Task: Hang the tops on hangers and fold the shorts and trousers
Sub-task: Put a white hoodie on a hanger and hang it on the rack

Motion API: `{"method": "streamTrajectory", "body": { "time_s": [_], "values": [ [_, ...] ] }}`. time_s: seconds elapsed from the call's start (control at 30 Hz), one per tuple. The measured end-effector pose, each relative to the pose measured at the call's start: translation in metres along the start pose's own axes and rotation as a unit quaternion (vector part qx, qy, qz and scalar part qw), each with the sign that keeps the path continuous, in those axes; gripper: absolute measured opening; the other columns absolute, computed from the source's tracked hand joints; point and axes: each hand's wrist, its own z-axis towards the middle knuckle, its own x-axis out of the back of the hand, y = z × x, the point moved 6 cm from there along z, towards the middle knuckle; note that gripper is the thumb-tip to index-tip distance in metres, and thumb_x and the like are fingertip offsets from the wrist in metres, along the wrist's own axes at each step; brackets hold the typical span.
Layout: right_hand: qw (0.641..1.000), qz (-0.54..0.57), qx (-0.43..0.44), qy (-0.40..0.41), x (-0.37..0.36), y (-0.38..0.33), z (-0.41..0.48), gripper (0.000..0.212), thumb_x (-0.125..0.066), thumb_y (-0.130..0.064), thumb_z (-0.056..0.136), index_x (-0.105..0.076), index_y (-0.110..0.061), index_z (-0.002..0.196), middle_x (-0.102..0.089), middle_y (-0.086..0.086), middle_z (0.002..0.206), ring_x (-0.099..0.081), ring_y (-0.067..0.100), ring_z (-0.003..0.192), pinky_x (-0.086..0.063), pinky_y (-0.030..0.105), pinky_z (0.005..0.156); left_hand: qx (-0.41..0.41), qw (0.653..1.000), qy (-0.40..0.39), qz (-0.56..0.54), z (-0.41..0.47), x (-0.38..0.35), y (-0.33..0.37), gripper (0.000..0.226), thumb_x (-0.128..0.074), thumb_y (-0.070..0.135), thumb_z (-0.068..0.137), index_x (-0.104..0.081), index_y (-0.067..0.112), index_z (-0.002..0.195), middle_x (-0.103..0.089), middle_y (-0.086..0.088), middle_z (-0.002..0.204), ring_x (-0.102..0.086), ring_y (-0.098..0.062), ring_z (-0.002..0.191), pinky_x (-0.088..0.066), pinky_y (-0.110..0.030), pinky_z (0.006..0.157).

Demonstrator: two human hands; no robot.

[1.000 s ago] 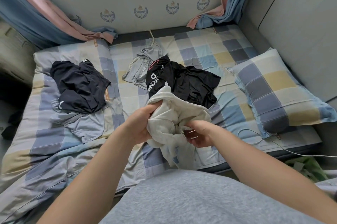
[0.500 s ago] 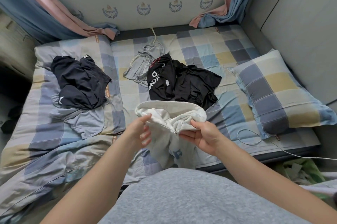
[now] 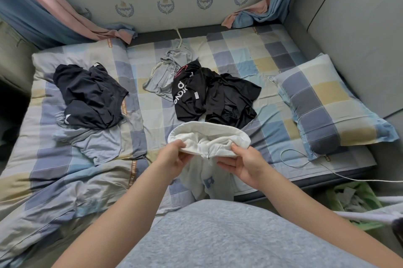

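Note:
I hold a white zip-up hooded top [image 3: 209, 137] over the near edge of the bed. My left hand [image 3: 173, 158] pinches its collar on the left of the zip, my right hand [image 3: 242, 163] grips it on the right. The hood spreads open above my hands and the body hangs down below them. On the bed behind lie a black top with white lettering [image 3: 209, 97] and grey drawstring shorts [image 3: 168, 71]. At the left, a dark navy garment [image 3: 89, 95] lies over a pale grey-blue garment [image 3: 96, 143].
The checked bed sheet [image 3: 239, 49] covers the mattress, with a matching pillow [image 3: 327, 102] at the right and a rumpled quilt [image 3: 54, 191] at the near left. A white cable [image 3: 305, 163] trails off the right edge. Padded walls enclose the bed; a green bag [image 3: 353, 200] sits on the floor.
The white top was bunched between both hands; it has been spread out, with the hood opened wide and my hands moved apart to either side of the zip.

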Motion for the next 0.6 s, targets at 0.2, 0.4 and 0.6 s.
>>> {"method": "streamTrajectory", "body": {
  "time_s": [0.2,0.4,0.6],
  "values": [
    [0.985,0.052,-0.121,0.108,0.031,0.021,0.009,0.027,-0.044,-0.025,0.107,-0.059,-0.007,0.118,-0.073,0.017,0.095,-0.069,0.032,0.090,-0.054,0.053,0.074,0.038,0.993,-0.077,-0.081,-0.033,-0.017,0.000,0.037,-0.032,-0.006,0.093,-0.054,-0.004,0.122,-0.071,-0.024,0.095,-0.072,-0.030,0.081,-0.062,-0.038,0.059],
    [0.959,-0.126,-0.113,0.227,0.043,0.045,0.013,0.054,-0.065,-0.040,0.096,-0.041,-0.012,0.135,-0.061,0.016,0.118,-0.069,0.036,0.093,-0.061,0.051,0.059,0.080,0.983,-0.141,0.084,-0.050,-0.011,-0.008,0.038,-0.063,0.027,0.094,-0.064,0.001,0.121,-0.071,-0.020,0.109,-0.072,-0.028,0.086,-0.059,-0.042,0.082],
    [0.935,-0.219,-0.261,0.101,-0.002,0.085,0.017,0.077,-0.075,-0.077,0.057,-0.070,-0.022,0.110,-0.074,0.010,0.106,-0.072,0.030,0.090,-0.059,0.048,0.060,0.086,0.953,-0.141,0.252,-0.060,0.006,-0.015,0.041,-0.065,0.016,0.093,-0.059,0.003,0.131,-0.068,-0.022,0.123,-0.069,-0.032,0.105,-0.059,-0.039,0.076]
  ]
}}
